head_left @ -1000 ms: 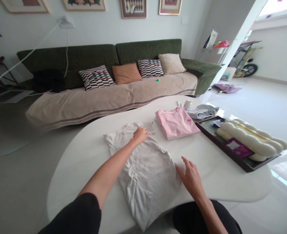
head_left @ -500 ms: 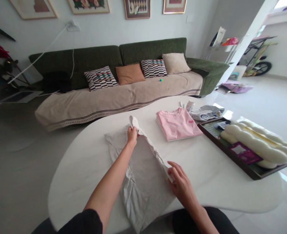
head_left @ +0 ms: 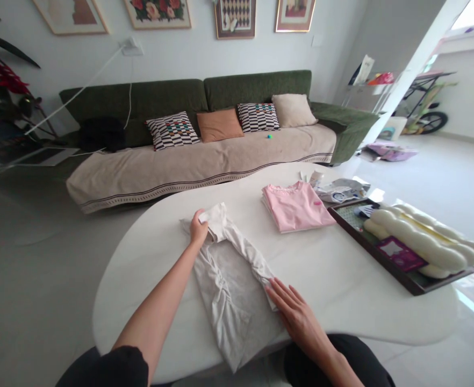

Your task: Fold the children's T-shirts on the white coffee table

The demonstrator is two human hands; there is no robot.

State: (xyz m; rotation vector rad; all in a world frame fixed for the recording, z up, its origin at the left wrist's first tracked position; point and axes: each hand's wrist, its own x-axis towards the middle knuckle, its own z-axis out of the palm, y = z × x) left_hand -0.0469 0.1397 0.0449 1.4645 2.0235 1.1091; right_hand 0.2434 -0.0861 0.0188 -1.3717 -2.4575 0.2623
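A light grey long-sleeved garment (head_left: 243, 279) lies on the white table (head_left: 140, 269), its near end hanging over the front edge. At its far end my left hand (head_left: 199, 228) is closed on the cloth, pinching a folded-over part. My right hand (head_left: 295, 309) lies flat with fingers stretched out, the fingertips touching the right side of the garment where a sleeve is folded down along it. Beyond my hands, a folded pink shirt (head_left: 295, 207) rests on a small stack.
Right on the table is a dark-rimmed tray (head_left: 374, 258) holding a puffy cream object (head_left: 426, 236) and a purple card (head_left: 402, 253). A silver plastic packet (head_left: 344, 190) lies behind it. A green sofa (head_left: 140, 102) with several cushions stands beyond the table.
My left hand has moved left, bringing the garment's far edge across and spreading it. My right hand has gone from curled fingers at the sleeve to lying flat on it.
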